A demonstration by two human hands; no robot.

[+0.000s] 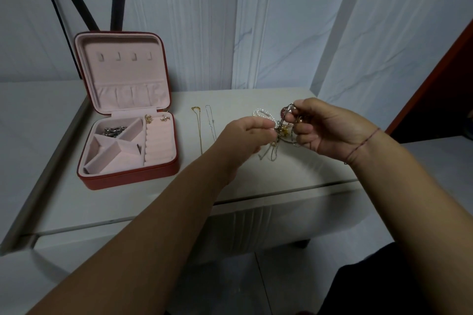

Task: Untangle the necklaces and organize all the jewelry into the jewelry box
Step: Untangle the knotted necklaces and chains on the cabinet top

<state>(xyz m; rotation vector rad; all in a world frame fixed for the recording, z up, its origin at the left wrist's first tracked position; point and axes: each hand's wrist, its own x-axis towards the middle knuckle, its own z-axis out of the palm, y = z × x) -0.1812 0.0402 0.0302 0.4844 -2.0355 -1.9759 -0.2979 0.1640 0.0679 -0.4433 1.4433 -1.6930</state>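
Both hands pinch the knotted clump of mixed chains and clear beads (279,130) above the white table (256,181): left hand (245,135) teasing strands, right hand (322,128) anchoring; open red jewelry box with pink lining (125,120) waits left, gold chain (198,128) and silver chain (211,123) already laid straight beside it

open jewelry box (128,169) sits left, lid (122,69) upright at its back. gold chain (199,130) and silver chain (210,123) lie just right of it, blocking that strip; bare tabletop (158,199) along the near edge gives a path across.

The pale table (128,199) bears a jewelry box (128,177) (lid up), gold chain (199,130) and silver chain (210,123).
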